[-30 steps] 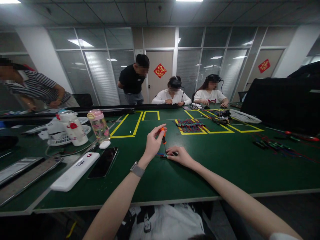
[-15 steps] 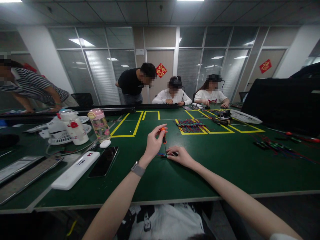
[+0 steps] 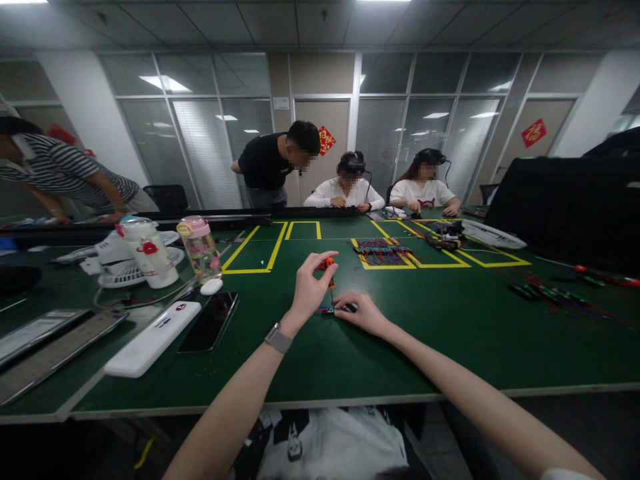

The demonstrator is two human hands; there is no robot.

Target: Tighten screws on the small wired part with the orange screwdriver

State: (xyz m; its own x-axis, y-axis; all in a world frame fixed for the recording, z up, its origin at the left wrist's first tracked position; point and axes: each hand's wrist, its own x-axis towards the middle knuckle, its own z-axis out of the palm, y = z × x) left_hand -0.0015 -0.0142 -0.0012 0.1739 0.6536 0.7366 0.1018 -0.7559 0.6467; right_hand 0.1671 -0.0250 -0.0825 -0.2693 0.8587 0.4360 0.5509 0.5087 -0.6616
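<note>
More left thumb (image 3: 328, 273) across screwdriver (image 3: 332, 283)

Glass partitions (image 3: 200, 157) flank a beige door (image 3: 319, 112).

Red diamond sign (image 3: 534, 133), right door (image 3: 556, 116), "福"

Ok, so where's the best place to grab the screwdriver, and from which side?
Probably by the orange handle, coming from the left and above, where the left hand grips. The screwdriver stands near upright, thin shaft down at the small board, and the right hand is just right of its tip.
</note>
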